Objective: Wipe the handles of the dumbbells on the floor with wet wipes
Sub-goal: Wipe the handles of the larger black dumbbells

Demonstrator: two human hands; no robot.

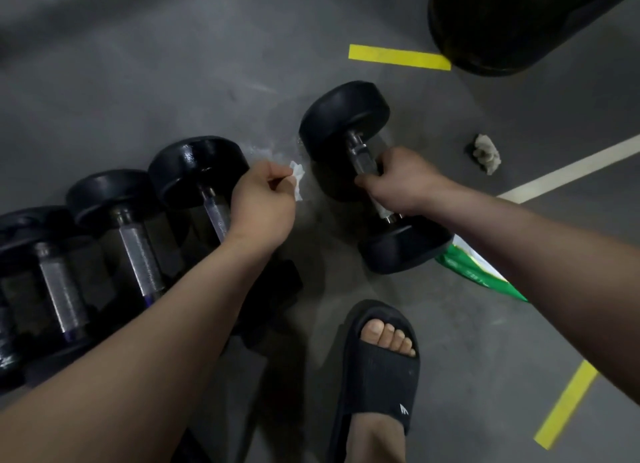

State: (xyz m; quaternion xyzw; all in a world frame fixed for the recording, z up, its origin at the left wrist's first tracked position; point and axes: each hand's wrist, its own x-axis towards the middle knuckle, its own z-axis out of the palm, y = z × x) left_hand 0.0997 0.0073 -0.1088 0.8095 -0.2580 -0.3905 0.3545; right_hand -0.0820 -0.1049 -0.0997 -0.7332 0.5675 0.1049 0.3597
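While the right hand [398,182] grips the dumbbell [367,178] by its knurled metal handle | left hand [263,203] pinches a crumpled, probably damp white wipe [298,178].

One wide-angle view, taken from the person's head, faces forward and steeply down onto the grey floor [156,64]. It sits close: the person's forearms [138,341] enter from the lower left and right, and their sandalled foot [381,358] lies directly below.

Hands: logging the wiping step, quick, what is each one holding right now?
Left hand pinches a white wet wipe.
Right hand grips the handle of the lone dumbbell.
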